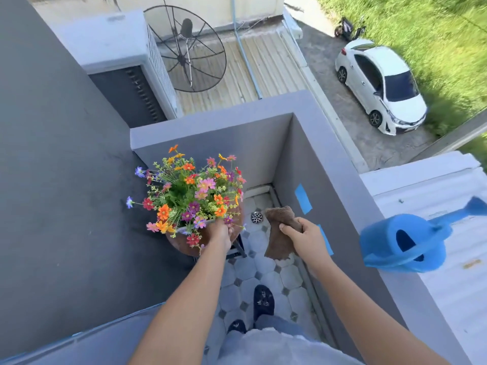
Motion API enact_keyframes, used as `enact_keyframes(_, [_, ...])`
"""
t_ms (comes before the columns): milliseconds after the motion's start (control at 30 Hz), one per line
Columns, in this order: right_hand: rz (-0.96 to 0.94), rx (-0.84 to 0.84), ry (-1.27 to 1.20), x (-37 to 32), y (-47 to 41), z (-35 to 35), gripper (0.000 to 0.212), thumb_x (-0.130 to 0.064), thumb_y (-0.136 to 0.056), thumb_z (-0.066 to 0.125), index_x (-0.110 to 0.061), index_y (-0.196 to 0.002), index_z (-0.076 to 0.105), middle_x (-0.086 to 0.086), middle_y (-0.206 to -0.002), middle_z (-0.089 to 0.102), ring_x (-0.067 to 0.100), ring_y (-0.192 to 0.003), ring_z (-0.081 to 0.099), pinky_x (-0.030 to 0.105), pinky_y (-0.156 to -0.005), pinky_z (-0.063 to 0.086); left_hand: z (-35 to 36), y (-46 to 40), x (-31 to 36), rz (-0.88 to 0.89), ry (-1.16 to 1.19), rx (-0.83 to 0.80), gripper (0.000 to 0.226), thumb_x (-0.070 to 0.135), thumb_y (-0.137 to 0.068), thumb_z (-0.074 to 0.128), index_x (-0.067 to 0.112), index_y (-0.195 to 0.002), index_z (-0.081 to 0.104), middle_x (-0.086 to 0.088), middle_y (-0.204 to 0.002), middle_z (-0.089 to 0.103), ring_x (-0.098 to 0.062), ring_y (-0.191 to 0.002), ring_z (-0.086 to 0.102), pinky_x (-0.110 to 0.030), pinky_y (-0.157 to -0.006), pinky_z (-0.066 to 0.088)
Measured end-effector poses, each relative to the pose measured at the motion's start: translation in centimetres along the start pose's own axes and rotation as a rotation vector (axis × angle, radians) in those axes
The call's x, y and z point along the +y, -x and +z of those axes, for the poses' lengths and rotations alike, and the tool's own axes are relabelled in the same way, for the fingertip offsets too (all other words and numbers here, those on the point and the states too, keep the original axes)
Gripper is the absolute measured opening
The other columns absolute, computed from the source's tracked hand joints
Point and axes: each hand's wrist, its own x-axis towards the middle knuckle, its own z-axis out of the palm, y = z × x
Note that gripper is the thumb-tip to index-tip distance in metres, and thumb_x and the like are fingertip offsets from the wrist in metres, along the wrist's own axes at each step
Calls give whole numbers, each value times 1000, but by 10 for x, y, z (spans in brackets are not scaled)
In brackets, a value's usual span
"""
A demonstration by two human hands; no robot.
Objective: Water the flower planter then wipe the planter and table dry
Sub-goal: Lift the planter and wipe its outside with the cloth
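A planter full of colourful flowers stands on a small round brown table against the dark wall of a narrow balcony. My left hand reaches in at the planter's near right rim, its fingers hidden among the stems, so its hold is unclear. To the right, my right hand grips a brown cloth that hangs crumpled above the tiled floor. A blue watering can sits on top of the grey parapet wall at the right, spout pointing away.
The balcony is tight: dark wall on the left, grey parapet ahead and right. A floor drain lies in the far corner of the tiles. My dark slippers stand below. Blue tape strips mark the parapet. Far below are a white car and a satellite dish.
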Motion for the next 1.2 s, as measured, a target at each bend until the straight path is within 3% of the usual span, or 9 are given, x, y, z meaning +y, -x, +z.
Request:
enact_keyframes(100, [-17, -30, -19, -3, -13, 0, 8, -20, -88, 69, -14, -83, 69, 1, -75, 69, 17, -72, 63, 32, -66, 51, 5, -7, 0, -7, -23, 50, 33, -1, -101, 29, 10, -73, 42, -2, -67, 30, -15, -58, 29, -23, -54, 34])
enact_keyframes(200, [-33, -79, -21, -6, -23, 2, 3, -18, -88, 69, -18, -85, 70, 3, -82, 73, 22, -80, 68, 39, -72, 55, 10, -6, 1, 9, 72, 96, 36, -3, -100, 24, 5, -117, 54, -4, -74, 38, -19, -66, 39, -38, -106, 41])
enact_keyframes(233, [-33, -92, -24, -7, -26, 3, 3, -18, -88, 68, -18, -86, 71, 5, -84, 73, 24, -82, 68, 40, -74, 56, 10, -7, 0, 26, 59, 117, 37, -2, -100, 24, 8, -121, 52, -4, -76, 40, -15, -64, 39, -35, -106, 42])
enact_keyframes(333, [-38, -115, -73, -8, -31, 5, 7, -17, -88, 67, -16, -83, 71, 10, -81, 72, 25, -77, 65, 37, -67, 52, 2, -7, 6, 65, -37, 156, 29, -1, -98, 21, 14, -89, 44, -3, -74, 38, -14, -61, 34, -19, -56, 42])
enact_keyframes(433, [-56, -121, -160, -16, -31, 9, 14, -12, -91, 65, -19, -81, 72, 4, -78, 73, 19, -74, 66, 31, -66, 53, -10, -9, 12, 78, -119, 127, 32, -4, -95, 37, 17, -71, 40, -3, -71, 40, -18, -67, 38, -22, -49, 34])
enact_keyframes(600, [-141, -84, -281, -41, -34, 22, 18, -11, -96, 60, -23, -97, 73, -3, -82, 72, 14, -70, 62, 15, -48, 46, -30, 27, 40, 62, -74, -76, 25, 14, -101, 37, 12, -78, 44, -6, -69, 42, -5, -31, 33, -17, -34, 21])
enact_keyframes(867, [-418, 13, -339, -111, -51, 48, 16, -18, -92, 60, -19, -106, 68, -3, -93, 69, 13, -88, 63, 41, -87, 54, -48, 111, 90, 84, -95, -292, 9, 2, -93, 40, 9, -87, 43, -10, -68, 46, -9, -37, 29, -21, -36, 20])
enact_keyframes(1067, [-549, 61, -211, -138, -35, 74, 28, -25, -99, 57, -2, -84, 63, -1, -105, 53, 18, -105, 56, 15, -84, 36, -33, 145, 102, 83, -47, -378, 10, 0, -90, 40, 9, -92, 39, -6, -58, 42, -11, -36, 27, -19, -35, 23])
enact_keyframes(1200, [-715, -10, -212, -133, -4, 80, 19, -7, -96, 59, -6, -110, 72, -2, -111, 58, -9, -99, 55, 4, -84, 38, -20, 156, 116, 102, 33, -394, 13, 2, -94, 35, 12, -85, 39, -5, -63, 40, -9, -35, 26, -19, -33, 22])
